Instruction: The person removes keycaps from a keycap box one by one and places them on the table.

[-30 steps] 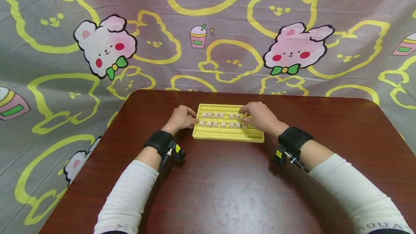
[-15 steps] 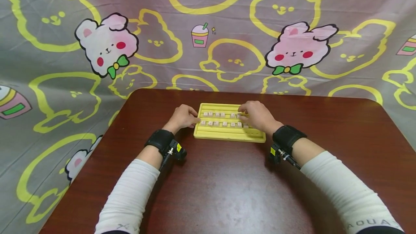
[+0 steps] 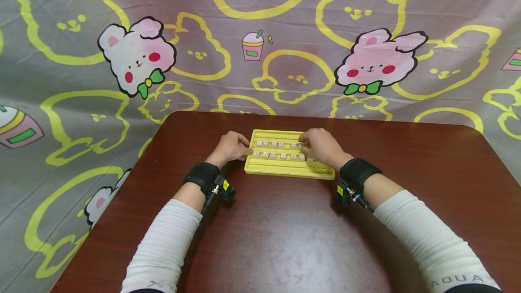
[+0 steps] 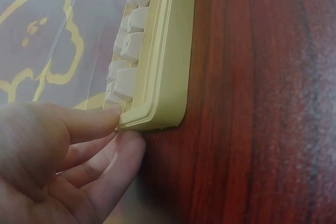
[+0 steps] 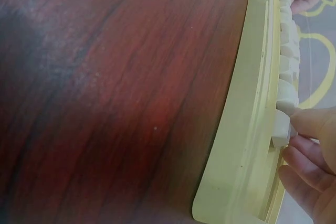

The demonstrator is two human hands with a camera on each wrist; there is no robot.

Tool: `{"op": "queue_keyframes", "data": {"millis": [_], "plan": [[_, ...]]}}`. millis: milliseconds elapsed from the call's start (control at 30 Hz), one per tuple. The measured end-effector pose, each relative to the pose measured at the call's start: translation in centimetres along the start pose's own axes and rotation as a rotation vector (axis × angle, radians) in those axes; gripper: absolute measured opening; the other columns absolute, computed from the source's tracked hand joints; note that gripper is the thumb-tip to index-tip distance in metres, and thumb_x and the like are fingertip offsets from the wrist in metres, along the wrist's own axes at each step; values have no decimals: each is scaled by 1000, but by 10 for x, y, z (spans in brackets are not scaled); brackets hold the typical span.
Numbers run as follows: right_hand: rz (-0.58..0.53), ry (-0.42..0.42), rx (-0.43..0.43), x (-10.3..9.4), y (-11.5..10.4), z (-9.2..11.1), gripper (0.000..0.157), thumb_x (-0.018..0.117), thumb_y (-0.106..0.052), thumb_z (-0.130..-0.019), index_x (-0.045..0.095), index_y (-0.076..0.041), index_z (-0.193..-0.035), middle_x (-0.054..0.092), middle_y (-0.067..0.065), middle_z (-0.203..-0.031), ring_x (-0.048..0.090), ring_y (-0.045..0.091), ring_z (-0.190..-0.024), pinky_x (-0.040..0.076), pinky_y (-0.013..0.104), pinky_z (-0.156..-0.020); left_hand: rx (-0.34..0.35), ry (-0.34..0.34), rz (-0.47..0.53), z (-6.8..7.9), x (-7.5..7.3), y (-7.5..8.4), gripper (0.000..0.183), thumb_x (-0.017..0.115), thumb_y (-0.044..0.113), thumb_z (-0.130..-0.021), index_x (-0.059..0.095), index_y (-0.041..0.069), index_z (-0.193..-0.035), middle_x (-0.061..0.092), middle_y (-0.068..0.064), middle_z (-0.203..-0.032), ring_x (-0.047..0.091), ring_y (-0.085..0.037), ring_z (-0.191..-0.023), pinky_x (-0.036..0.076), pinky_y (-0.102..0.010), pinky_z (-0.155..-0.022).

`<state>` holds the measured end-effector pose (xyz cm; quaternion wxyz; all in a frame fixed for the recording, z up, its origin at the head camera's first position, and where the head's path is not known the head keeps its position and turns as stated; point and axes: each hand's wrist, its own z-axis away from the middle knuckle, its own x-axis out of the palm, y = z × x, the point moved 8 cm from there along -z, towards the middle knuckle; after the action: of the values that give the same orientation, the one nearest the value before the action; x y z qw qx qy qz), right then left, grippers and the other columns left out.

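Moderate room light, fairly even, seemingly from above. Broad pale glare on glossy counter (image 3: pixel 285 238), well short of left fingers (image 4: pixel 121 166) and right fingers (image 5: pixel 319 124); soft shadows beside forearms (image 3: pixel 163 238). Head view reasonably crisp, lettering on keycaps (image 3: pixel 283 156) too small to read. Wrist views dimmer, hazy. Dark shadow on counter just beside left fingers, whitish sheen farther off. Away from right fingers, counter murky, soft; tray (image 5: pixel 231 145) edge looks bowed.

Yellow tray (image 3: pixel 277 166) on the table (image 3: pixel 281 229), white keycaps (image 3: pixel 283 156) in two rows
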<state>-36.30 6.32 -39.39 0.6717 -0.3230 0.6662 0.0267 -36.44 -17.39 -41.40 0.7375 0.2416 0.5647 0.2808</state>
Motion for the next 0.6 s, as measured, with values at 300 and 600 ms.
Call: {"op": "queue_keyframes", "data": {"millis": [300,600], "plan": [[34,7,-11,2,-1,-2,18,69,-17,-93,75,-10,-109,74,7,-96,66,18,-80,57,35,-72,-3,-3,8,-1,1,0,32,74,15,-88,66,-3,-114,71,-20,-106,71,-16,-71,62,-29,-70],[41,13,-10,0,-3,-4,17,71,-17,-92,75,-10,-106,74,5,-91,65,16,-75,55,34,-70,3,-6,13,0,0,1,32,74,14,-88,66,-4,-114,71,-20,-106,72,-18,-73,62,-30,-71]]}}
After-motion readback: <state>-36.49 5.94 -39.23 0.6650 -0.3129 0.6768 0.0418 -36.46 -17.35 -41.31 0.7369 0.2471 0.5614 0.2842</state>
